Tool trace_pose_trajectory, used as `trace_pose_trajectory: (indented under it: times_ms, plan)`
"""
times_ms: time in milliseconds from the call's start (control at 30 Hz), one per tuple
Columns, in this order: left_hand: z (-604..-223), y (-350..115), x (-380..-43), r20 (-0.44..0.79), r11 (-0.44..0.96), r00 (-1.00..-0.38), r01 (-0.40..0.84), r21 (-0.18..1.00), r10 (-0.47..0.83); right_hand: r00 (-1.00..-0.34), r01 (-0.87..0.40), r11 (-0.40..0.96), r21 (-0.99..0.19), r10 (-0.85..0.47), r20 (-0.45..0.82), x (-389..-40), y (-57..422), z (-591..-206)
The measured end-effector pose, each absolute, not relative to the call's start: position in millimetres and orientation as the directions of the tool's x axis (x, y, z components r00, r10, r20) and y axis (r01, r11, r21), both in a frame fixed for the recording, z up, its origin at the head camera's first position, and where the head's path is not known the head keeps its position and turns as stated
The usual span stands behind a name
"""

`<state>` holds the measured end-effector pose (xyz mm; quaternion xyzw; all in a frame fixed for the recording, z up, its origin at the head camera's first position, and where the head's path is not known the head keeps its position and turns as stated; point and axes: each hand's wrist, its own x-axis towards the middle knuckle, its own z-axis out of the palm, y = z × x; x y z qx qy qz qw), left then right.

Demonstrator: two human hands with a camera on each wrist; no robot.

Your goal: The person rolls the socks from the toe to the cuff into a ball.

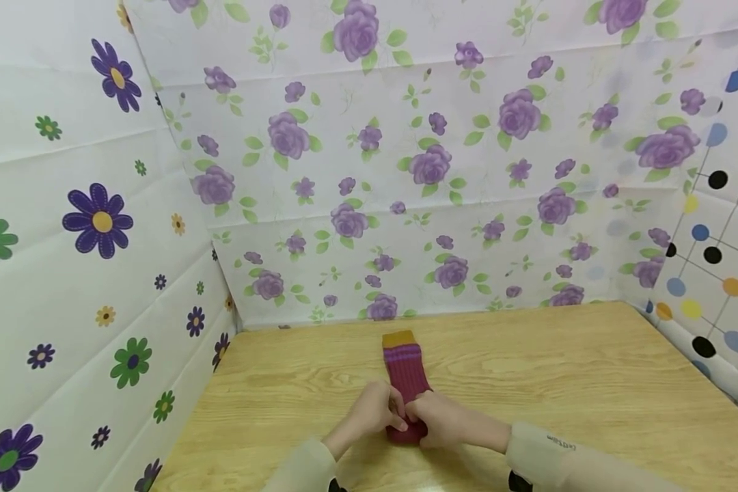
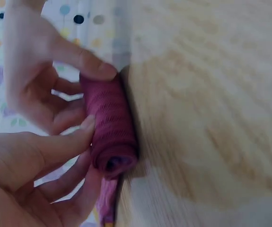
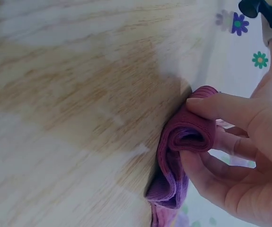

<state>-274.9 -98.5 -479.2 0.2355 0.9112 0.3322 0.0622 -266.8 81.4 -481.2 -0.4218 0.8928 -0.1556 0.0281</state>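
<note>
A maroon ribbed sock point(image 1: 406, 376) with purple stripes and a mustard end lies lengthwise on the table, its near end rolled up. My left hand point(image 1: 372, 408) pinches one side of the roll, thumb on the outer face, as the left wrist view shows the rolled part point(image 2: 109, 118) close up. From the other side my right hand point(image 1: 445, 418) holds the same roll between thumb and fingers. In the right wrist view the coiled layers point(image 3: 190, 137) show purple inside, and a folded stretch runs from the coil along the tabletop. The far end stays flat.
The light wood-grain table point(image 1: 547, 383) extends around the sock on both sides. Behind it hangs a white sheet with purple roses point(image 1: 430, 164). A daisy-patterned sheet point(image 1: 98, 222) borders the left, and a dotted sheet point(image 1: 713, 256) borders the right.
</note>
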Motion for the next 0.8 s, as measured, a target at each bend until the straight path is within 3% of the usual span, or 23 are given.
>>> trace_pose_trajectory:
  times_ms: [300, 500, 800]
  plan:
    - [-477.7, -95.6, -264.5, 0.097, 0.706, -0.873, 0.447, 0.550, 0.478, -0.629, -0.754, 0.561, -0.343, -0.767, 0.126, -270.8, 84.4, -478.9]
    - [-482.1, -101.3, -266.0, 0.083, 0.674, -0.809, 0.538, 0.506, 0.582, -0.580, -0.783, 0.496, -0.376, -0.800, 0.152, -274.8, 88.7, -478.5]
    - [-480.4, -105.2, -266.0, 0.046, 0.652, -0.761, 0.584, 0.484, 0.647, -0.656, -0.617, 0.594, -0.516, -0.751, -0.079, -280.9, 88.0, -473.2]
